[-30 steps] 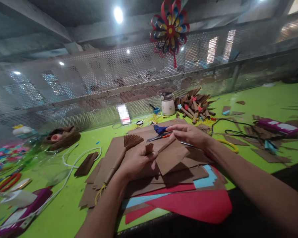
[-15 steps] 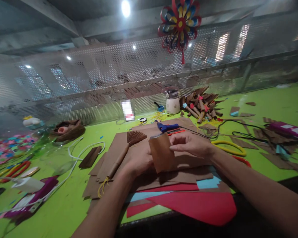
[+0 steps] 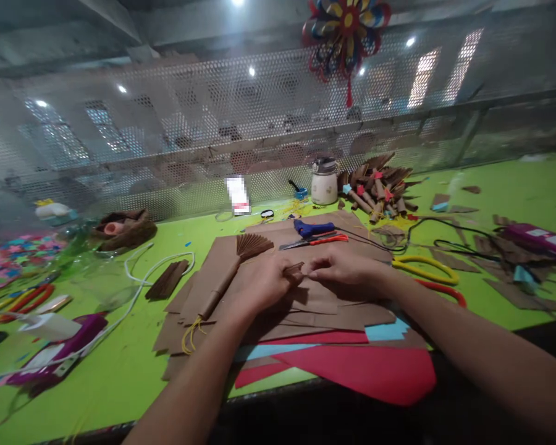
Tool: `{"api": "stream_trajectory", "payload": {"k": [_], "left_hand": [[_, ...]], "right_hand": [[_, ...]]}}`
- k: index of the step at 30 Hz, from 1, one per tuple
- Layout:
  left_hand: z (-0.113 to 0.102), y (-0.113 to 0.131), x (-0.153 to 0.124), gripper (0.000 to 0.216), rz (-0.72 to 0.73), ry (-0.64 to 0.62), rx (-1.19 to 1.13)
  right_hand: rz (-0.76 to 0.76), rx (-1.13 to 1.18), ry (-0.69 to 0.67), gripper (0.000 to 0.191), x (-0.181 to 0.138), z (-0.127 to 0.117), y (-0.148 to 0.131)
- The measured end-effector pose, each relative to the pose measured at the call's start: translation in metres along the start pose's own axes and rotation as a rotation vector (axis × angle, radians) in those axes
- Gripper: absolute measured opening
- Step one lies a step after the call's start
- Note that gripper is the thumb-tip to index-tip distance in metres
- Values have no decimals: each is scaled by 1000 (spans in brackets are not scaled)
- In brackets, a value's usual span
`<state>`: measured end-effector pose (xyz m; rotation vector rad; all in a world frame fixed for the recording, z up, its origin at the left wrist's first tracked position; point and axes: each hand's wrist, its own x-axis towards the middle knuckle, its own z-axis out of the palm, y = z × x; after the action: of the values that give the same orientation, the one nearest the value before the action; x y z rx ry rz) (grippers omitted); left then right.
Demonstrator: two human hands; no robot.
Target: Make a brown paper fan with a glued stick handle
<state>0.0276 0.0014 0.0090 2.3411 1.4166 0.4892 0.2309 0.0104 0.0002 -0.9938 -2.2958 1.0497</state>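
My left hand [image 3: 269, 279] is closed around a small piece of brown paper [image 3: 294, 268], now seen nearly edge-on. Close to the paper's right end, my right hand [image 3: 343, 269] has its thumb and fingers pinched together; whether the paper's edge is between them is too small to tell. Both hands are over a stack of brown paper sheets [image 3: 347, 317]. A pleated paper fan [image 3: 251, 244] with a rolled paper handle [image 3: 220, 289] and yellow strings lies left of my left hand. Beyond my hands rest a blue glue gun [image 3: 312, 228] and red-handled scissors [image 3: 328, 239].
Red paper [image 3: 375, 374] lies at the front edge. Behind stand a white bottle [image 3: 324, 182] and a pile of finished fans [image 3: 380, 188]. Yellow scissor handles [image 3: 426, 270] lie right, beside a black cord. At left are a white cable [image 3: 127, 262] and a purple power strip [image 3: 58, 352].
The brown paper, held upright with its broad face showing, has turned and is now mostly hidden at my left fingers. My right fingertips have moved slightly left. The view has shifted slightly.
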Motion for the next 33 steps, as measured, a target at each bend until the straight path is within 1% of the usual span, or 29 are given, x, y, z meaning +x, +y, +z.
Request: {"api": "stream_trajectory", "payload": {"k": [2,4,9,11,16,20,22,25,29,33], "left_hand": [[2,-3,2,25,-10,10,90],[3,-6,3,23,-23,-5,136],[-1,-6,1,20,9,-46,224],[-2,-5,-1,18,27,-43,272],[-8,4,-2,15,16,-21,360],[-9,11,1,20,53,-91,348],[-7,10,1,22,73,-102,354],[-3,5,1,24,109,-82,392],[-2,0,-1,24,109,-51,473],[-4,-3,-1,21,116,-70,493]], "right_hand": [[-65,-167,28,24,5,3,7],[-95,-272,61,22,9,7,14],[-165,-358,104,20,9,13,26],[-178,-388,109,20,7,13,25],[-181,-486,97,21,3,15,15],[-200,-589,88,21,2,16,5],[-200,-628,77,22,3,16,3],[-197,-679,61,23,4,16,2],[-194,-727,69,22,3,16,6],[-203,-721,48,22,0,14,9]]}}
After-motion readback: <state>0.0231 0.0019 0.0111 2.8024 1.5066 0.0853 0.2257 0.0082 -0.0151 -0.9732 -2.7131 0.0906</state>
